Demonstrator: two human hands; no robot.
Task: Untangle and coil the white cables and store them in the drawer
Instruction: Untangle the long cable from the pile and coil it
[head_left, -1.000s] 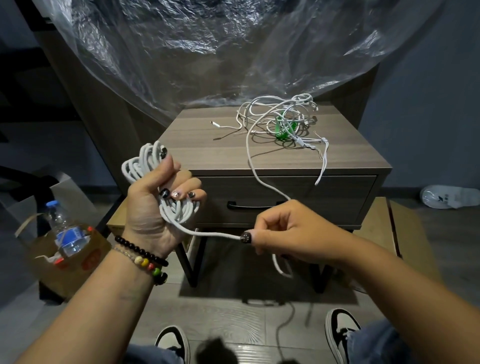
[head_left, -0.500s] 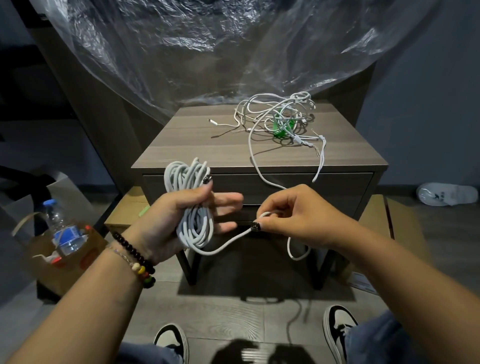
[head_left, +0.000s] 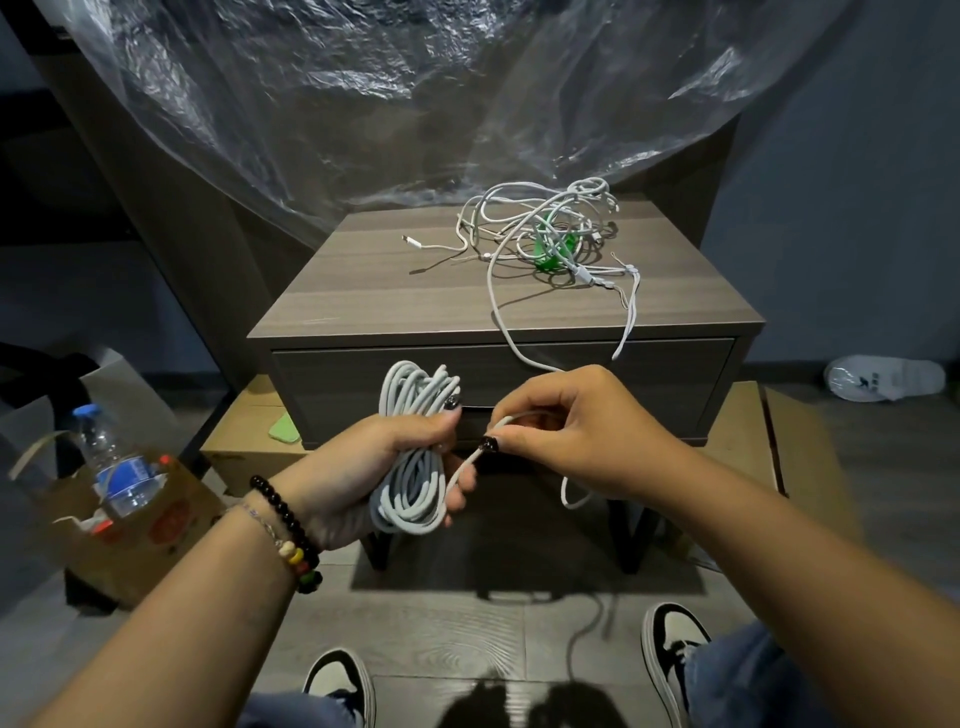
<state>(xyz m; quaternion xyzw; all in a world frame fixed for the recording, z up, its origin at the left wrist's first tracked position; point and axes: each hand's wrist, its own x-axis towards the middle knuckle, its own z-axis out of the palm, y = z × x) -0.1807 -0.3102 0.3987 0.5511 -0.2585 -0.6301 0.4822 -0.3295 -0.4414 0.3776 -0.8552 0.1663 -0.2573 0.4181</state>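
My left hand (head_left: 363, 467) grips a coil of white cable (head_left: 413, 441) made of several loops, held upright in front of the nightstand. My right hand (head_left: 576, 431) pinches the same cable's free run close beside the coil. From there the cable climbs over the nightstand's front edge to a tangle of white cables (head_left: 550, 234) at the back right of the top, wound around a small green object (head_left: 553, 249). The drawer (head_left: 649, 374) below the top is closed; my hands hide its handle.
The wooden nightstand (head_left: 395, 301) stands under a clear plastic sheet (head_left: 415, 93). On the floor at left a paper bag (head_left: 130, 525) holds a water bottle (head_left: 117, 467). A cardboard box (head_left: 244, 447) sits behind it, a white shoe (head_left: 883, 376) at far right. My feet show below.
My left hand moved right and lower with the coil, thumb closing over the loops. My right hand came in close to it, shortening the free cable between them.
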